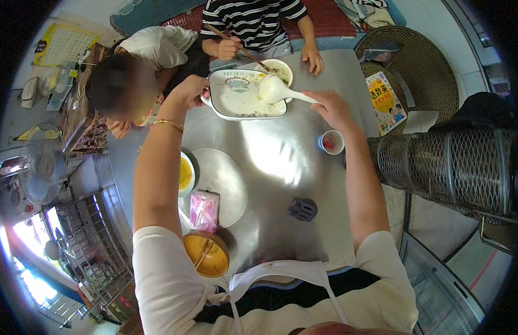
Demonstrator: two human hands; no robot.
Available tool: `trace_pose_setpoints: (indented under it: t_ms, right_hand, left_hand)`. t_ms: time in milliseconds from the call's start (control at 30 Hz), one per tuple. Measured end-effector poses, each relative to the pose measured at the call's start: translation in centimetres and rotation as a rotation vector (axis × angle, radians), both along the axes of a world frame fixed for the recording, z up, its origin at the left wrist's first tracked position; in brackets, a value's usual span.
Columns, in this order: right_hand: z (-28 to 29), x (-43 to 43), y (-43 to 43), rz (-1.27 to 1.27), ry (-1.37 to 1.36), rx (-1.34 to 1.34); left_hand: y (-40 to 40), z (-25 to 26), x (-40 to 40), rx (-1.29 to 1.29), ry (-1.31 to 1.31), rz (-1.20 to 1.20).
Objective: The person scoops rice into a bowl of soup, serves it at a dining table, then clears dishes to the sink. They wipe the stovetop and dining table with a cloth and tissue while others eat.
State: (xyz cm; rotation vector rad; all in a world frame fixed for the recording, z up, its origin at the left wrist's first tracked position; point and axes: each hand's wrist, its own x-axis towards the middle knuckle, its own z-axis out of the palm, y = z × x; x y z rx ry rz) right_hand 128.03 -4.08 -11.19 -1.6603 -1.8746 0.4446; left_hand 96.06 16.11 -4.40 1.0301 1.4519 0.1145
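Observation:
My left hand grips the left handle of a white rectangular ceramic dish, which has a dark rim line and a printed pattern inside. The handle of a white ladle is in my right hand, with its bowl over the dish's right side. Directly behind that corner stands a white bowl of food, partly hidden by the ladle. A person in a striped shirt across the table holds brown chopsticks in that bowl.
Another person leans in at the left. On the metal table are a paper cup, a bowl of yellow liquid, a pink tissue pack, a brown bowl with chopsticks and a dark trivet. A booklet lies at the right.

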Motion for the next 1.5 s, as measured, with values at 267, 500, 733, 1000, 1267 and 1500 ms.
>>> trace_pose_setpoints:
  t_ms: [267,500,733,1000,1267,1500]
  right_hand:
    - [2.1,-0.5,0.8,-0.076,-0.115,0.015]
    - [4.9,0.1,-0.5,0.019,-0.186,-0.068]
    - [1.7,-0.5,1.9,-0.136,-0.340,0.013]
    - [-0.9,-0.8,1.6,-0.015,-0.085,0.032]
    - [-1.4,-2.0,3.2,-0.150,-0.226,-0.030]
    - [0.1,-2.4,3.2,-0.265,-0.420,-0.125]
  left_hand:
    - [0.9,-0.7,-0.9,-0.029,-0.004,-0.067]
    - [0.8,0.6,-0.8,-0.026,0.030,-0.084]
    - [0.4,0.0,-0.6,-0.014,-0.058,-0.072]
    - [0.5,0.5,-0.6,-0.016,-0.028,-0.117]
    - [0.3,0.7,-0.4,-0.032,-0.049,-0.143]
    - [0.5,0.8,-0.6,0.016,0.016,-0.132]
